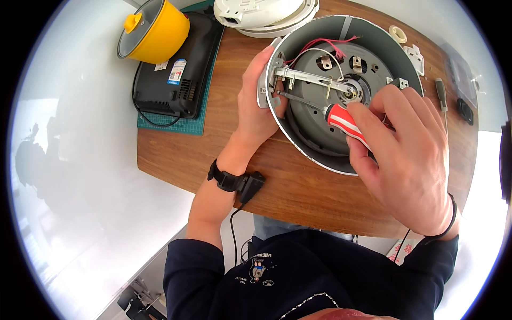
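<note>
A round grey metal appliance housing (320,162) lies open side up on the wooden table, seemingly a rice cooker's outer shell. Inside are a metal lever bracket (314,79), pink wires (335,49) and a white wire. My right hand (408,152) grips a screwdriver (341,121) with a red and white handle. Its shaft points left, the tip beside the bracket's mounting at the left wall. My left hand (255,101) is wrapped around that wall, thumb up along the outside and some fingers partly visible inside through the gap.
At the back left a yellow pot (168,34) stands on a black appliance (165,88) over a green cutting mat (194,125). A white lid assembly (261,13) sits behind the housing. To the right lie another screwdriver (441,93), white plastic parts (415,57) and a small black object (465,111).
</note>
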`<state>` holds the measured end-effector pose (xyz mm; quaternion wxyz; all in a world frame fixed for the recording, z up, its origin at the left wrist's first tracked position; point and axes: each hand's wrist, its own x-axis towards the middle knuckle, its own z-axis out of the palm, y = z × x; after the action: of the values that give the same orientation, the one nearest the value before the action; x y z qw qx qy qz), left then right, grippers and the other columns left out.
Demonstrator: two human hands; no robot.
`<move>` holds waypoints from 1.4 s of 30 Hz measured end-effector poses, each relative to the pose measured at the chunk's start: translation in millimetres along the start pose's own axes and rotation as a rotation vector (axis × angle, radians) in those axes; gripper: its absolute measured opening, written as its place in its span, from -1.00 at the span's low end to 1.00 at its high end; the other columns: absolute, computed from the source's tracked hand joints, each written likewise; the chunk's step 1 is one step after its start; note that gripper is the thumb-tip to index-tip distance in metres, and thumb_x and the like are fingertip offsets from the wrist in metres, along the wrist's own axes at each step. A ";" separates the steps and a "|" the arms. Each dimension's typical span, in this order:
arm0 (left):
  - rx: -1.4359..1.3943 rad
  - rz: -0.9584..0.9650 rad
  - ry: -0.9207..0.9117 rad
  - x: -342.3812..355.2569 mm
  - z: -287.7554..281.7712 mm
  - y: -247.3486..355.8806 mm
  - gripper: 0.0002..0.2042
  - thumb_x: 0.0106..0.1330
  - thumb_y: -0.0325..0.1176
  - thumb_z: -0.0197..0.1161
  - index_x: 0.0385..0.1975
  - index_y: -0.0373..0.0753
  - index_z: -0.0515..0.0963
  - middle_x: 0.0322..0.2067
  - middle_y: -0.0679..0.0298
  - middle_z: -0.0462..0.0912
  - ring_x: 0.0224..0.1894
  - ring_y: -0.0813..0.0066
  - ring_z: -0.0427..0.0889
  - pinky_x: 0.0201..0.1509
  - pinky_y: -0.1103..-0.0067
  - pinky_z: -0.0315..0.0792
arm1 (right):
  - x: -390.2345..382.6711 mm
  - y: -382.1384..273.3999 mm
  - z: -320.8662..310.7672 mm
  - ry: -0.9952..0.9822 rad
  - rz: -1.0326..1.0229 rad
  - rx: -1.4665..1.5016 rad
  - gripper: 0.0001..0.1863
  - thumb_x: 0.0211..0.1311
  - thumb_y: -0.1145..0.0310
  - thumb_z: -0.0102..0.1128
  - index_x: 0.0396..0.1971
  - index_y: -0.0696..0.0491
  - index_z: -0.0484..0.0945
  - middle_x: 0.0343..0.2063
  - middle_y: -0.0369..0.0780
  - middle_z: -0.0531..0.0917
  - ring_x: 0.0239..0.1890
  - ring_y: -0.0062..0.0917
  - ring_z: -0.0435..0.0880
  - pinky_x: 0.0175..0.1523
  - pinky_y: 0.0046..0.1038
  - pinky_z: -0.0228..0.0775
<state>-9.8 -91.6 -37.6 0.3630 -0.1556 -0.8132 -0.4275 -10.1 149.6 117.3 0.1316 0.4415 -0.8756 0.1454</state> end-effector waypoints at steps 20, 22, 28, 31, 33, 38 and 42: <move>-0.059 0.005 -0.020 -2.8 -0.4 -6.6 -0.41 0.39 -0.54 0.16 0.41 -0.37 0.16 0.22 0.00 0.47 0.14 0.32 0.63 0.23 0.45 0.50 | 2.2 1.8 5.7 0.028 -0.023 0.003 -0.57 -0.22 0.60 0.45 -0.20 0.16 0.65 -0.39 -0.22 0.47 -0.38 -0.36 0.50 -0.28 -0.32 0.38; -0.077 -0.008 -0.027 -2.9 -0.7 -6.0 -0.41 0.39 -0.54 0.17 0.41 -0.37 0.16 0.23 0.00 0.47 0.15 0.32 0.62 0.23 0.45 0.50 | 2.3 1.6 5.2 0.022 -0.026 -0.008 -0.57 -0.22 0.60 0.45 -0.20 0.16 0.65 -0.39 -0.22 0.47 -0.38 -0.36 0.50 -0.28 -0.32 0.38; -0.059 0.001 -0.003 -0.4 0.2 -4.3 -0.31 0.23 -0.72 0.10 0.43 -0.28 0.19 0.21 0.07 0.50 0.01 0.41 0.63 0.09 0.54 0.52 | 3.2 -2.1 5.7 0.015 -0.032 -0.036 -0.58 -0.22 0.58 0.46 -0.20 0.17 0.66 -0.38 -0.23 0.47 -0.37 -0.38 0.50 -0.27 -0.33 0.38; -0.048 0.018 0.019 0.5 1.8 -5.8 -0.25 0.15 -0.80 0.07 0.44 -0.24 0.21 0.21 0.10 0.50 -0.05 0.44 0.63 0.01 0.58 0.54 | 3.7 -2.3 6.4 0.013 -0.037 -0.047 -0.58 -0.21 0.57 0.46 -0.20 0.18 0.66 -0.38 -0.23 0.47 -0.37 -0.39 0.50 -0.27 -0.34 0.38; -0.029 0.027 0.026 0.6 2.0 -5.9 -0.26 0.16 -0.81 0.06 0.43 -0.24 0.21 0.23 0.09 0.48 -0.03 0.44 0.63 0.01 0.58 0.54 | 3.9 -2.2 7.0 0.010 -0.039 -0.049 -0.57 -0.21 0.57 0.46 -0.19 0.18 0.66 -0.38 -0.23 0.47 -0.37 -0.39 0.50 -0.26 -0.34 0.38; 0.024 0.068 0.035 4.9 3.3 -2.5 -0.28 0.18 -0.82 0.05 0.42 -0.26 0.21 0.26 0.08 0.46 0.03 0.42 0.62 0.02 0.58 0.55 | 4.5 -3.5 6.4 -0.013 -0.026 -0.059 -0.57 -0.21 0.57 0.46 -0.18 0.18 0.67 -0.38 -0.23 0.47 -0.36 -0.39 0.50 -0.26 -0.34 0.38; -0.039 0.077 0.003 4.7 2.5 -3.7 -0.28 0.19 -0.82 0.03 0.43 -0.29 0.19 0.30 0.06 0.42 0.09 0.40 0.61 0.04 0.57 0.54 | 4.3 -3.3 5.5 -0.030 -0.032 -0.071 -0.56 -0.21 0.57 0.46 -0.17 0.19 0.67 -0.37 -0.23 0.47 -0.35 -0.39 0.51 -0.25 -0.34 0.39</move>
<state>-16.2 -91.9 -37.3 0.3774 -0.1933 -0.7974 -0.4293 -10.5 142.5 114.3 0.1365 0.4524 -0.8749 0.1056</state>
